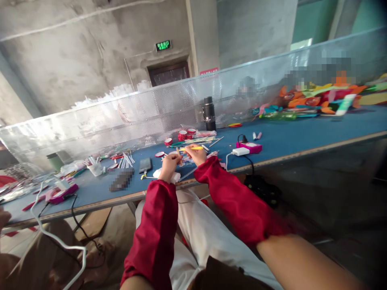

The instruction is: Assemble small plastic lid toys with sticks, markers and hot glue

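Note:
Over the blue table point(266, 139), near its front edge, both of my hands are close together. My right hand point(195, 156) grips a slim yellow pen-like tool point(197, 148), which points left toward my other hand. My left hand point(169, 166) is closed, its fingertips pinching a thin tan stick point(178, 152) that stands up from them. Small pale and pink bits, too small to name, lie below and between the hands. Under my left wrist sits a white object point(175, 176), partly hidden by it.
Red tape rolls point(182, 135) and a black bottle point(209, 114) stand at the back. A magenta box point(253, 148) with a white plug is on the right. Left are a phone point(121, 179) and a white cup point(95, 168). A perforated metal screen point(169, 106) borders the table.

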A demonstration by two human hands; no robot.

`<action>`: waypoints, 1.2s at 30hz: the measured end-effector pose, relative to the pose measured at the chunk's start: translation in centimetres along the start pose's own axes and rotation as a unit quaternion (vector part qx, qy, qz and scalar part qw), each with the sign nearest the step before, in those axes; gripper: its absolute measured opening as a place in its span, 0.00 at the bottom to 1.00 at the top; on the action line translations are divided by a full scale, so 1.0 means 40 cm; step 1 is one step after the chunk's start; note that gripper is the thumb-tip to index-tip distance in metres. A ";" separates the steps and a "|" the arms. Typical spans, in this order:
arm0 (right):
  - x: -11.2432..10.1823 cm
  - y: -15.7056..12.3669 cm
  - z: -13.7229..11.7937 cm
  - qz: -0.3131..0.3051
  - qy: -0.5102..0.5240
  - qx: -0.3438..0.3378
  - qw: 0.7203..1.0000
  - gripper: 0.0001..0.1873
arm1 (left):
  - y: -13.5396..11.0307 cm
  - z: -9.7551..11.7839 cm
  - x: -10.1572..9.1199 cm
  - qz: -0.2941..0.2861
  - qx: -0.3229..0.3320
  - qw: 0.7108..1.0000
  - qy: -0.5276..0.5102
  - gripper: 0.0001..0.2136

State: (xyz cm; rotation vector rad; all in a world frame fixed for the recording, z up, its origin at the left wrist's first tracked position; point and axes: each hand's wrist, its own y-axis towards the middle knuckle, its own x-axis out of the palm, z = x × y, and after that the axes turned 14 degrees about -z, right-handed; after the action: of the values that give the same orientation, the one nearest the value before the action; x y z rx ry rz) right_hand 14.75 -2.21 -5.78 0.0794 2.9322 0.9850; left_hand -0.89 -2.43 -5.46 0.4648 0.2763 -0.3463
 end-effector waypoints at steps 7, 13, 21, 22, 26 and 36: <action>-0.001 -0.001 -0.001 -0.012 0.000 -0.005 1.000 0.15 | -0.002 0.007 0.000 -0.001 -0.005 1.000 0.013 0.17; 0.001 -0.001 -0.002 -0.015 0.009 -0.003 1.000 0.15 | -0.002 0.006 -0.002 -0.005 0.002 1.000 0.019 0.18; 0.002 0.000 -0.004 -0.012 0.017 0.001 1.000 0.14 | -0.004 0.012 0.001 -0.004 -0.001 1.000 0.021 0.17; 0.003 0.000 -0.005 -0.017 0.016 0.001 1.000 0.14 | -0.004 0.013 0.001 -0.004 -0.001 1.000 0.021 0.17; 0.004 0.000 -0.006 -0.015 0.015 0.007 1.000 0.14 | -0.006 0.016 0.001 -0.002 -0.003 1.000 0.021 0.16; 0.001 0.004 0.002 -0.007 0.008 0.010 1.000 0.13 | 0.000 0.003 -0.002 -0.003 0.001 1.000 0.018 0.18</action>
State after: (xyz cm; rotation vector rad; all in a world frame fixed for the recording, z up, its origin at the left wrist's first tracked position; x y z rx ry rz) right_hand 14.70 -2.03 -5.73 0.0526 2.9526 0.9601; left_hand -0.92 -2.46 -5.32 0.4726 0.3127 -0.3443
